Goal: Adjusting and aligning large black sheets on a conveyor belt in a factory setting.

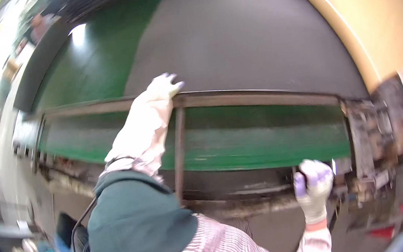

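My left hand [161, 86], in a pale glove with lilac fingertips, reaches over the metal rail [254, 96] to the near edge of a dark grey sheet [230, 39]. Its fingers are spread and nothing shows in them; whether they press on the sheet is hard to tell. The sheet lies on a green conveyor belt [89, 59]. At the lower right, apart from the sheet, my right hand [315, 181] is gloved alike, with its fingers curled in. A small dark patch shows between thumb and fingers, too blurred to name.
Below the rail runs a lower green belt section [265, 140], split by an upright bar [180, 149]. A large tan roll or panel [368, 12] stands far right, above blurred machinery [383, 136]. Another person [38, 29] is at the far left. The floor [273, 234] shows below.
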Action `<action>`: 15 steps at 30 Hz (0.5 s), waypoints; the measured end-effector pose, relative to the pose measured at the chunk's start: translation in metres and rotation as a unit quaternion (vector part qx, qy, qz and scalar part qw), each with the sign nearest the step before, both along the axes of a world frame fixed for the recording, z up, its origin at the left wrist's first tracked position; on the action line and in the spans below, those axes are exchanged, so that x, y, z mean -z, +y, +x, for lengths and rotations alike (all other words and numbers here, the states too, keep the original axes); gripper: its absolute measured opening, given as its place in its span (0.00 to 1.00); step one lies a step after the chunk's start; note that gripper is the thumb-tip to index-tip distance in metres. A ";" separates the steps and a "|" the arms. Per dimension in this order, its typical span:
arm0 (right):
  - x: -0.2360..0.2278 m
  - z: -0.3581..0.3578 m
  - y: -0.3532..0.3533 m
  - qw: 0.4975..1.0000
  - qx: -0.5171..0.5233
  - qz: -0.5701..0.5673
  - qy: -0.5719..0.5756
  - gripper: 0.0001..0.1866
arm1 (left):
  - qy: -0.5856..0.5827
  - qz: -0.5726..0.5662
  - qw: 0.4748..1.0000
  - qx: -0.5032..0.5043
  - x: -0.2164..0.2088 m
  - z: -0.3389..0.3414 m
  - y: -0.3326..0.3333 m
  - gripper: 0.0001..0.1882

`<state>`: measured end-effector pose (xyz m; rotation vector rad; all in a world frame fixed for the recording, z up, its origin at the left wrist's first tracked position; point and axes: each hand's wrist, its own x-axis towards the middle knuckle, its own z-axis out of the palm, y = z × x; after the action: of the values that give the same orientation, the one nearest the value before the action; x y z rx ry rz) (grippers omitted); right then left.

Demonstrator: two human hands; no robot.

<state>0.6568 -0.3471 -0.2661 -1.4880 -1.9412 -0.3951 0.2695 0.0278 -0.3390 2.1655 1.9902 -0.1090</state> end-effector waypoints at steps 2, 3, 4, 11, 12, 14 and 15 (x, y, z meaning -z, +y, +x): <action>-0.015 0.010 0.029 0.998 -0.059 -0.021 0.003 0.11 | -0.014 0.014 0.989 0.145 -0.006 -0.002 -0.013 0.32; -0.025 0.008 0.037 0.994 -0.094 -0.058 0.017 0.11 | -0.051 0.062 0.996 0.048 0.002 -0.010 -0.015 0.31; -0.030 0.007 0.040 0.997 -0.053 -0.035 0.040 0.11 | -0.058 0.058 0.980 0.183 -0.005 -0.023 -0.016 0.32; -0.058 0.195 -0.096 0.880 0.419 0.116 0.190 0.11 | -0.057 0.037 0.992 0.108 0.024 0.095 0.031 0.31; -0.043 0.229 -0.135 0.824 0.480 0.132 0.273 0.11 | -0.063 0.016 0.994 0.092 0.028 0.120 0.028 0.30; -0.028 0.313 -0.209 0.743 0.613 0.141 0.230 0.14 | -0.084 -0.003 0.991 0.101 0.037 0.166 0.025 0.28; -0.037 0.350 -0.227 0.731 0.651 0.107 0.176 0.14 | -0.091 0.000 0.990 0.106 0.047 0.176 0.029 0.28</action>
<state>1.0072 -0.5743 -0.2295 -2.3237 -0.2563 -0.7877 0.4459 0.0566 -0.3861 2.2900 1.6614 0.0548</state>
